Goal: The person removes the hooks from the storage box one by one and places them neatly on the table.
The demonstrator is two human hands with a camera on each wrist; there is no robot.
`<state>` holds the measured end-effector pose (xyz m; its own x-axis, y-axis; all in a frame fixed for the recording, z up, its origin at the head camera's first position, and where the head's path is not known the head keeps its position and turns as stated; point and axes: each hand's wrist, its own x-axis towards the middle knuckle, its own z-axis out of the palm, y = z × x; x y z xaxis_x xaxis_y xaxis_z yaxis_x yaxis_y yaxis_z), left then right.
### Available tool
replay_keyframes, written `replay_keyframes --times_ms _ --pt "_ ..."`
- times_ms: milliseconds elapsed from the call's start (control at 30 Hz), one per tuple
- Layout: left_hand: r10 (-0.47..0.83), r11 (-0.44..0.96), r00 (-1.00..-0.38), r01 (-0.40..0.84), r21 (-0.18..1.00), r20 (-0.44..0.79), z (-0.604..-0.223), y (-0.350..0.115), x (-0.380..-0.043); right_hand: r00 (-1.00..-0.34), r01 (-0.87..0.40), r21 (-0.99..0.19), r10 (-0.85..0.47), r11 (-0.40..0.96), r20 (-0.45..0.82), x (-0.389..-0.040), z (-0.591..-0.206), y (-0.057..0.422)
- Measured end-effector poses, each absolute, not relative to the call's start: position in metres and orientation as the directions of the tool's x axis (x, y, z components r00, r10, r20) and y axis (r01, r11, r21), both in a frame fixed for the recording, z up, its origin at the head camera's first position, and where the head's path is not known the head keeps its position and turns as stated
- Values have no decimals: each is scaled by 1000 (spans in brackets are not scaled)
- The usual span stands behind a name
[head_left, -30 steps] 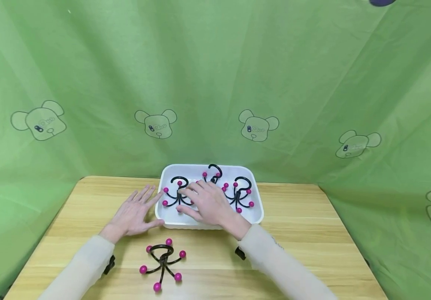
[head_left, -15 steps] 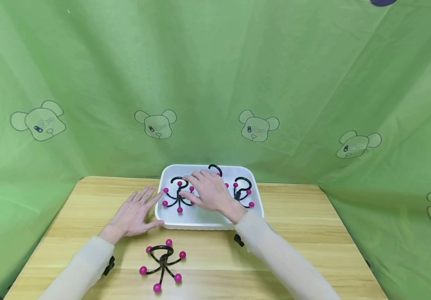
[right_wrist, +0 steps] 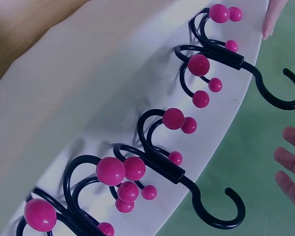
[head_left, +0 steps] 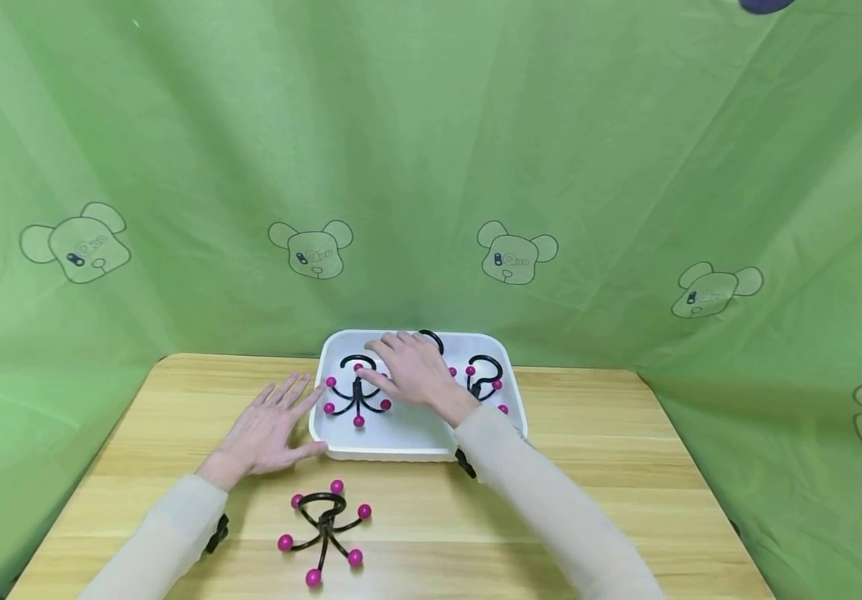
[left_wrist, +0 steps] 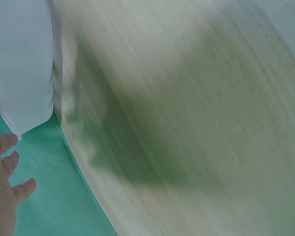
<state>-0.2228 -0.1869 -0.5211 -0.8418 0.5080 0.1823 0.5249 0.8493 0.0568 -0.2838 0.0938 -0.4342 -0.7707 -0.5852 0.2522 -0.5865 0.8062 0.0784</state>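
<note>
A white tray [head_left: 393, 437] stands at the back of the table. In it are black multi-arm hooks with pink ball tips: a left one [head_left: 358, 392], a right one [head_left: 487, 375] partly covered, and a back one [head_left: 434, 338] mostly hidden. My right hand [head_left: 414, 368] is over the tray's middle, fingers extended. In the right wrist view its fingers [right_wrist: 291, 162] are apart from the hooks. Against the tray's left rim rests my left hand [head_left: 269, 433], fingers spread; the left wrist view shows it beside the tray wall [left_wrist: 24, 64]. Another such hook [head_left: 325, 523] stands on the table nearer me.
The wooden table [head_left: 588, 500] extends to both sides of the tray. Behind it hangs a green curtain [head_left: 416, 167] printed with bear heads, close to the tray's back edge.
My right hand has moved toward the back of the tray, uncovering the left hook's front arms and covering more of the back hook. The left hand stays put.
</note>
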Motion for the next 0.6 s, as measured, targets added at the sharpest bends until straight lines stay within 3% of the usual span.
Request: replay_keyframes --times_ms 600 --pt "504 852 -846 520 63 174 -521 -187 -223 -791 -581 104 -590 807 160 -298 -446 92"
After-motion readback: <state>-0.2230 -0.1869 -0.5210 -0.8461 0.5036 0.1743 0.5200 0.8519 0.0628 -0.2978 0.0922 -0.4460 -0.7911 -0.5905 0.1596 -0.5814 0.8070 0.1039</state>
